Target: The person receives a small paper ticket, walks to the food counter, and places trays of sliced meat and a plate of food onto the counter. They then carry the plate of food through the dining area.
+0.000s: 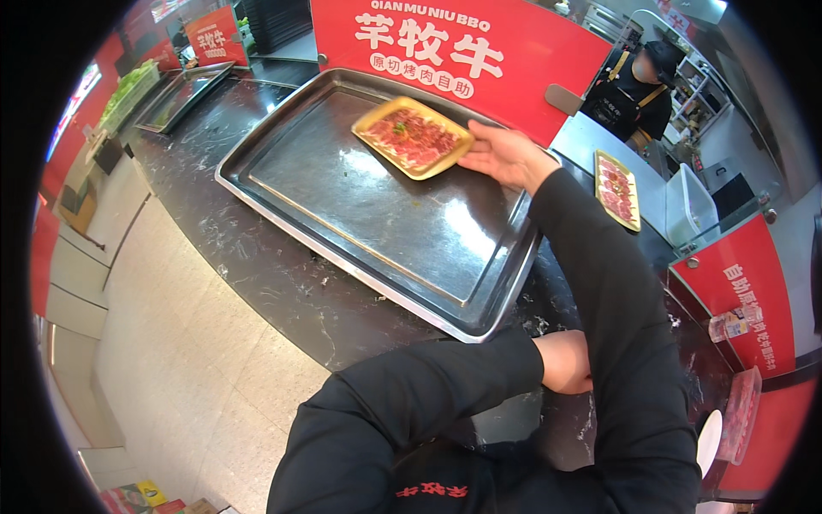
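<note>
My right hand (pixel 501 154) grips the right end of a yellow rectangular tray (pixel 437 172). Sliced raw red meat (pixel 414 136) with a small green garnish fills it. That tray is over the far part of a large, shallow metal tray (pixel 359 212); whether its underside touches the metal cannot be told. My left arm crosses in front of my body, and part of my left hand (pixel 565 362) shows near the counter. Its fingers are hidden behind my right sleeve.
The metal tray rests on a dark marbled counter (pixel 282 283) before a red sign panel (pixel 443 45). Another yellow meat tray (pixel 618 191) lies to the right, near a white plastic bin (pixel 690 205). A co-worker (pixel 632 90) stands beyond. At far left are leafy greens (pixel 128 93).
</note>
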Available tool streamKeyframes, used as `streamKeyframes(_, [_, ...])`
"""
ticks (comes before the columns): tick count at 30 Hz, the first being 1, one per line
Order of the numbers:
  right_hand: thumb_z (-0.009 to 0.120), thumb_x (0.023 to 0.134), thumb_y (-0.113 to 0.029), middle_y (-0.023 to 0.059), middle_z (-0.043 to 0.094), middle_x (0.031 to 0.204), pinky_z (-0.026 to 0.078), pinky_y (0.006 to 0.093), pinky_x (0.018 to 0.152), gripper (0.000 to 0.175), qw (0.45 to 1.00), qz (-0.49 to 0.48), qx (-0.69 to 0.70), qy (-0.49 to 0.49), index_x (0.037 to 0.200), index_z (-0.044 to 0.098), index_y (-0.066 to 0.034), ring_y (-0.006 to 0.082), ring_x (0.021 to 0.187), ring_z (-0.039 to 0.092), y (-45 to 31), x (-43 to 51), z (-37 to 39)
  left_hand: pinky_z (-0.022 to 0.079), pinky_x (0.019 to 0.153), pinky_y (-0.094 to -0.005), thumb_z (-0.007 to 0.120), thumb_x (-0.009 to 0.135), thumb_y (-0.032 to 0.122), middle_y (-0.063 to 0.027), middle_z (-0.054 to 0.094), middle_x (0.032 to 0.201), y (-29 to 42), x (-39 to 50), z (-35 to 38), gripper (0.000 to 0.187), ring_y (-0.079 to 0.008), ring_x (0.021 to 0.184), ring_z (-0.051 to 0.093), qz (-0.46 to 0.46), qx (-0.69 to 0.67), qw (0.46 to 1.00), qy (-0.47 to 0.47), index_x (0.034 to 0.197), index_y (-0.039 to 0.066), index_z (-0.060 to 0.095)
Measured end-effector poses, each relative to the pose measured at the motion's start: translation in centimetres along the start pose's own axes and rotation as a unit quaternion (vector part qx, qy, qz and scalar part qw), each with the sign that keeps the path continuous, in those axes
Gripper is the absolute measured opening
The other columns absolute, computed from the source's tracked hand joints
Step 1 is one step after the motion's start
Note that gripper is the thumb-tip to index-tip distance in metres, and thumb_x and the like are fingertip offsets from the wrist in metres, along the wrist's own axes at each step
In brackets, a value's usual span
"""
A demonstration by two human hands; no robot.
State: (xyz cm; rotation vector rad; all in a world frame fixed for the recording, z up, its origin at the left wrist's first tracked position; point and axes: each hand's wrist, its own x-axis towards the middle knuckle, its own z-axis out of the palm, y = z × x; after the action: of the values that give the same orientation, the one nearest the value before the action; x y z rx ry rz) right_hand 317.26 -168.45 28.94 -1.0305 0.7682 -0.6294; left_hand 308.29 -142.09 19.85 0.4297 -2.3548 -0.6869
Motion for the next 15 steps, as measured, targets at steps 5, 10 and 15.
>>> streamKeyframes(5, [0.065,0.112,-0.022,0.0334,0.042,0.16,0.051,0.0511,0.121,0.064,0.994,-0.063,0.09,0.011,0.16,0.037,0.0088,0.0428,0.145,0.053,0.3,1.9,3.6,0.055,0.107,-0.0458,0.068,0.094,0.023,-0.0203,0.074,0.131,0.2,-0.1,0.2,0.036,-0.0395,0.124,0.069,0.028,-0.082,0.993,0.076,0.125,0.007,0.077])
streamKeyframes(10, [0.065,0.113,-0.025,0.0231,0.064,0.145,0.059,0.0418,0.111,0.046,0.981,-0.098,-0.109,-0.127,0.145,0.061,0.0077,0.0333,0.13,0.068,-1.0,-7.1,1.4,0.058,0.09,-0.0479,0.072,0.094,0.016,-0.0193,0.077,0.109,1.4,0.5,-2.6,0.019,-0.0403,0.105,0.073,-0.072,-0.1,0.988,-0.097,0.104,0.002,0.078])
streamKeyframes(15, [0.073,0.108,-0.028,0.0133,0.077,0.124,0.061,0.0348,0.096,0.04,0.895,-0.242,-0.372,0.034,0.132,0.073,0.0044,0.0209,0.113,0.075,-4.6,-18.2,-10.0,0.057,0.075,-0.0467,0.076,0.092,0.015,-0.0131,0.071,0.089,1.9,0.6,-3.6,0.012,-0.0366,0.087,0.073,-0.017,-0.131,0.991,-0.03,0.092,0.004,0.069])
